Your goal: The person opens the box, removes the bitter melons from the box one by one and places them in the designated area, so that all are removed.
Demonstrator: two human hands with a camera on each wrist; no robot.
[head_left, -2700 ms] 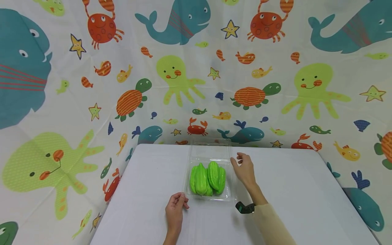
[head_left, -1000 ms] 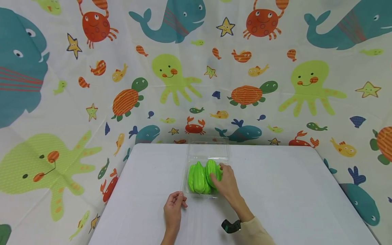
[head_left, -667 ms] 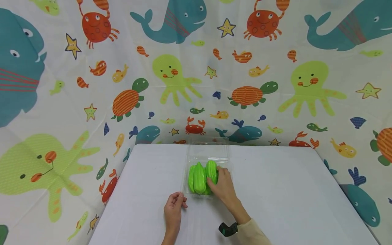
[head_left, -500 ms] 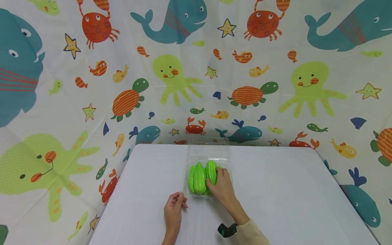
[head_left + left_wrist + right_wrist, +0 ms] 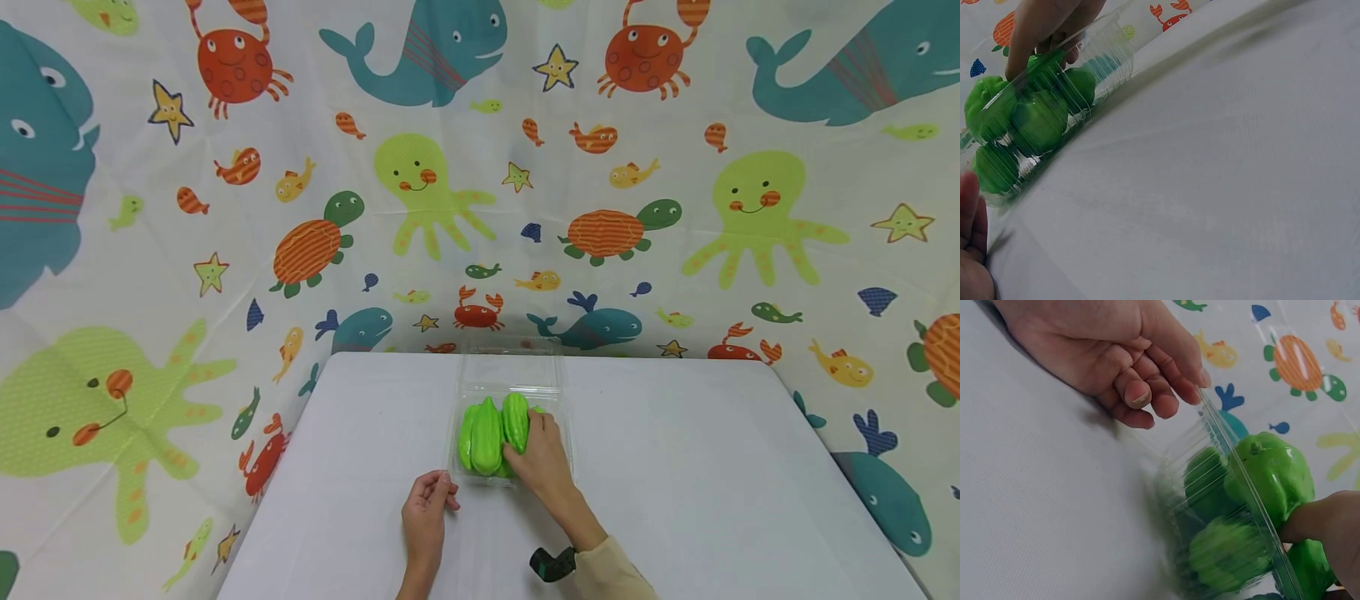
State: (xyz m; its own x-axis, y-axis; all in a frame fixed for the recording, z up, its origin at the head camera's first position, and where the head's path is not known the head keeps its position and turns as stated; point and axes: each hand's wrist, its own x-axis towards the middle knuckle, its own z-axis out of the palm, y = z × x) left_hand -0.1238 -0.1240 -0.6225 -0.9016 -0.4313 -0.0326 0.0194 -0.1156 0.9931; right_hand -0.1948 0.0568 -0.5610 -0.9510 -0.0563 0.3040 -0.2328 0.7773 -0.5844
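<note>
A clear plastic box (image 5: 567,446) stands on the white table and holds several glossy green peppers, ridged and lobed. My left hand (image 5: 426,508) is at the box's near left corner; in the right wrist view its thumb and forefinger pinch the rim (image 5: 1254,494). Inside the box, my right hand (image 5: 546,462) grips the upper right pepper (image 5: 515,414), with the thumb on its near left side and the fingers on its right. Another long pepper (image 5: 487,442) lies to the left. The right hand covers part of the peppers at the right.
The box's clear hinged lid (image 5: 510,367) is folded back toward the far edge of the white table (image 5: 675,458). Behind and to the left hangs a cloth (image 5: 450,75) printed with sea animals. A dark wrist device (image 5: 552,565) sits on the right wrist.
My right hand has come from the box's right side in over the peppers and taken hold of one, which has shifted slightly left. The left hand has stayed at the corner.
</note>
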